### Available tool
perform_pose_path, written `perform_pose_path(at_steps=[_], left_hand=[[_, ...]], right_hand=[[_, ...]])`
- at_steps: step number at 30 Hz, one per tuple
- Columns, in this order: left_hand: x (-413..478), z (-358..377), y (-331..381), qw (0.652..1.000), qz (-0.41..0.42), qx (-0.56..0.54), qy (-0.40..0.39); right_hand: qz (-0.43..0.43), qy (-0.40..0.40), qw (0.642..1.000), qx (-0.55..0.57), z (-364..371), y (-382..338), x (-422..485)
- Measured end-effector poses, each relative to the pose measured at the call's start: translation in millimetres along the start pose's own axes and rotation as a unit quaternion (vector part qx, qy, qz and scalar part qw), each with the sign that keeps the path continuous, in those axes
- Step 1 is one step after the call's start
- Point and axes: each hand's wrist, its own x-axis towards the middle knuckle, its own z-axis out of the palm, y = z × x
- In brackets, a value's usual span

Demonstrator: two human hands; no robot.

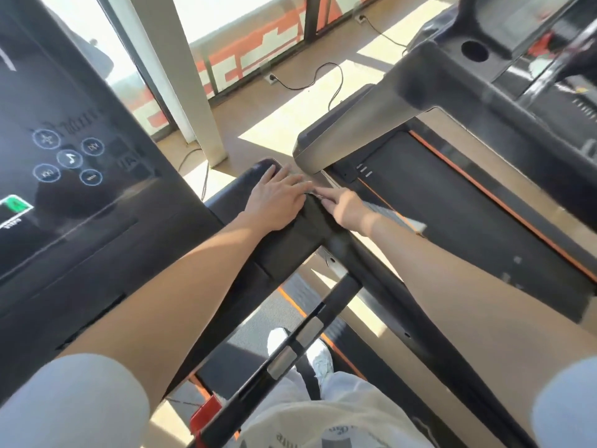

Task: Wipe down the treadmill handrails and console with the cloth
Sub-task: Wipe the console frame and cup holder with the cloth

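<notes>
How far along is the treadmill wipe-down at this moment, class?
Done: nothing shows as clearly finished. In hand: the left hand presses flat on what looks like a dark cloth over the handrail end, with the right hand at its edge. Left: the console, with no hand near it.

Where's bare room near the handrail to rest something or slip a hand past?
Free: console ledge between round buttons and left forearm; handrail stretch between right hand and body. Crowded: the rail's front end, where left hand meets the right.

Sunlight falls through tall windows onto a tan floor beside a white pillar and trailing black cables.
</notes>
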Motion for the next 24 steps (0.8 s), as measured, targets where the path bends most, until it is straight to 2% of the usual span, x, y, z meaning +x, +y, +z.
perform_pose_path(at_steps=[2, 5, 9, 17, 24], left_hand=[[6.1, 0.2, 12.6, 0.999, 0.032, 0.011, -0.014], [11.7, 3.2, 29.6, 0.998, 0.065, 0.009, -0.024], [12.5, 14.3, 48.3, 0.993, 0.111, -0.022, -0.029], [-9.6, 30.8, 101.4, 0.988, 0.148, -0.043, -0.017], [-46.0, 62.2, 147.3, 0.978, 0.186, -0.073, 0.050]], right_hand=[[0.055, -0.007, 0.998, 0.020, -4.6, 9.4, -16.3], [0.090, -0.004, 0.996, -0.007, -9.4, 25.6, -44.0], [0.091, 0.053, 0.994, -0.016, -11.9, 48.1, -87.1], [0.092, 0.140, 0.982, -0.084, 0.5, 76.2, -179.8], [0.050, 0.192, 0.972, -0.122, 15.7, 112.4, -243.7]])
